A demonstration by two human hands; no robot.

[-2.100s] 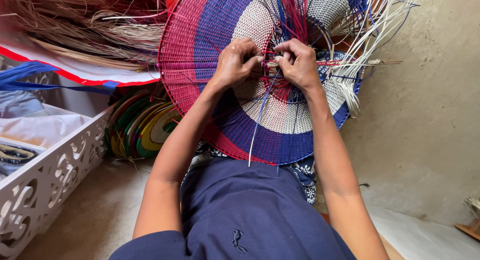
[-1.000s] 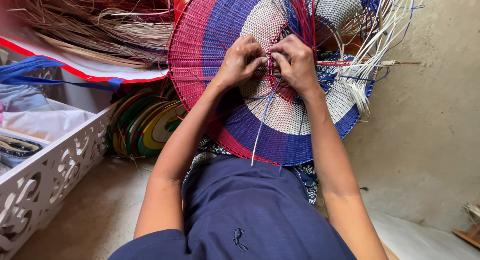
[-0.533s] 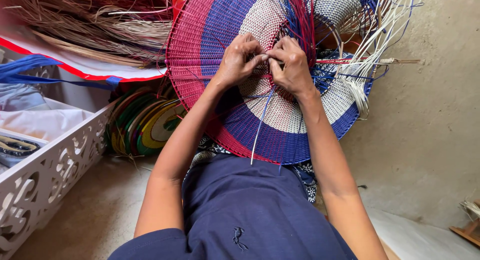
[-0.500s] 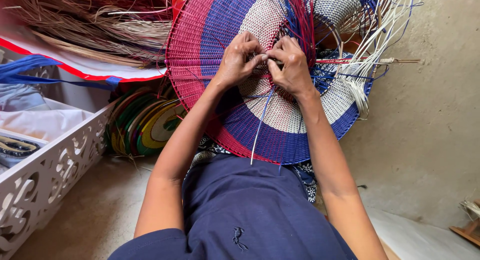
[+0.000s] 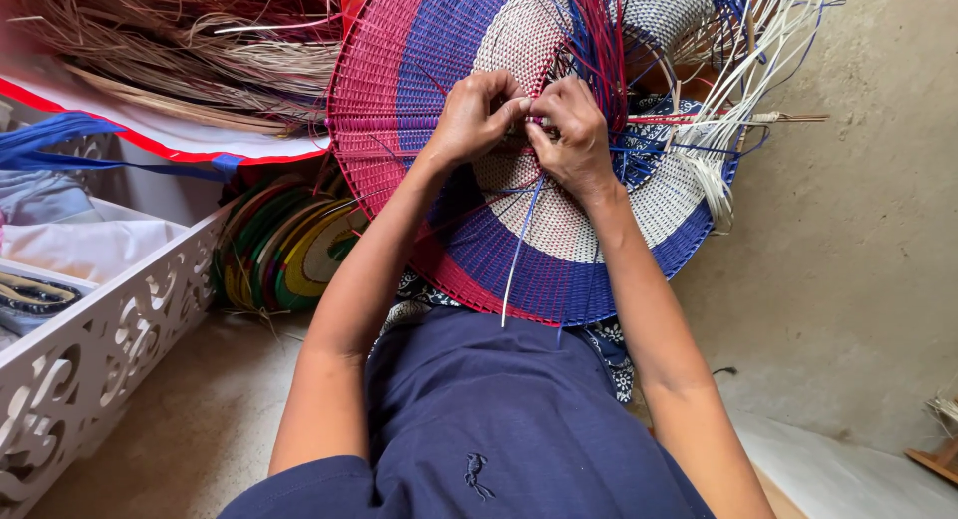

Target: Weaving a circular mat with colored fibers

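The person is propping a large round woven mat in red, blue and white bands (image 5: 559, 250) on the lap, so both hands can reach it. The left hand (image 5: 477, 115) and right hand (image 5: 571, 130) are pinching loose strands (image 5: 599, 40) together at its centre.

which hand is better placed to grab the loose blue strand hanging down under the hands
Probably right. The blue strand hangs from just below the right hand, near its wrist. The left hand sits further over, its grip pinched at the weave of the woven disc, so it would have to cross over.
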